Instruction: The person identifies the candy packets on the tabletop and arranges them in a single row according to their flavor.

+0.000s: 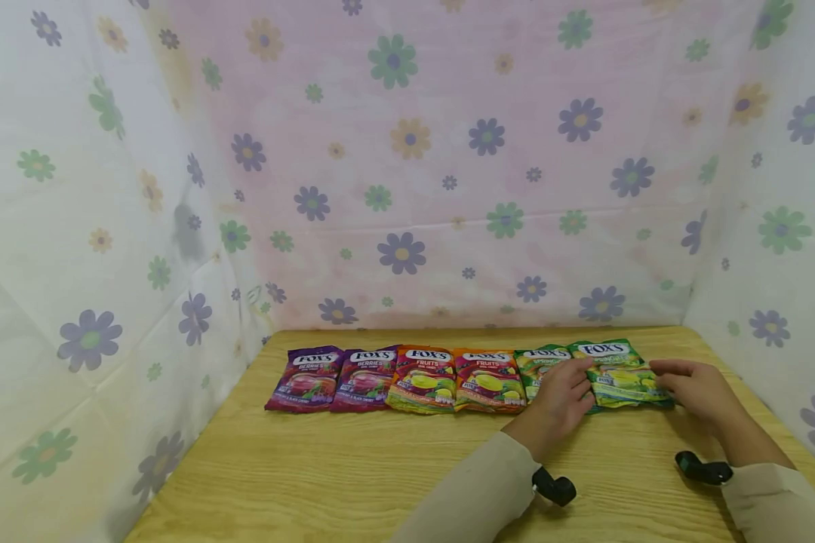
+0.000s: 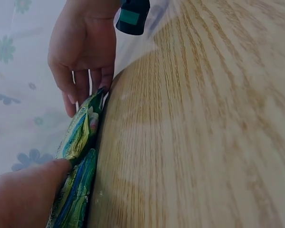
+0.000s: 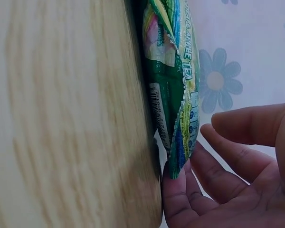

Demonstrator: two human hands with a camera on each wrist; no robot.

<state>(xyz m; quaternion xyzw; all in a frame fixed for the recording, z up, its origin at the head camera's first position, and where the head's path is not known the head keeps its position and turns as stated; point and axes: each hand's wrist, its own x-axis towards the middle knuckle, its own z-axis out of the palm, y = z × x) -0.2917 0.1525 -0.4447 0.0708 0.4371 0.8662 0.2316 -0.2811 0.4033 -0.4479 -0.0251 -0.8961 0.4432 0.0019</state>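
A green Fox's candy bag point(image 1: 628, 383) lies at the right end of a row of bags, slightly askew, its left edge close against another green Fox's candy bag point(image 1: 528, 363). My left hand point(image 1: 558, 396) covers part of that second bag, its fingertips at the left edge of the end bag. On the other side, my right hand point(image 1: 699, 392) touches the end bag's right edge with relaxed fingers. In the right wrist view, some fingers point(image 3: 178, 190) meet the bag's lower corner, while the thumb point(image 3: 247, 124) stays off it.
To the left in the row lie two orange-red Fox's Fruits bags point(image 1: 424, 373) and two purple Fox's Berries bags point(image 1: 306, 381). They rest on a wood-grain table point(image 1: 312, 483). Flowered cloth point(image 1: 435, 211) rises behind and at both sides.
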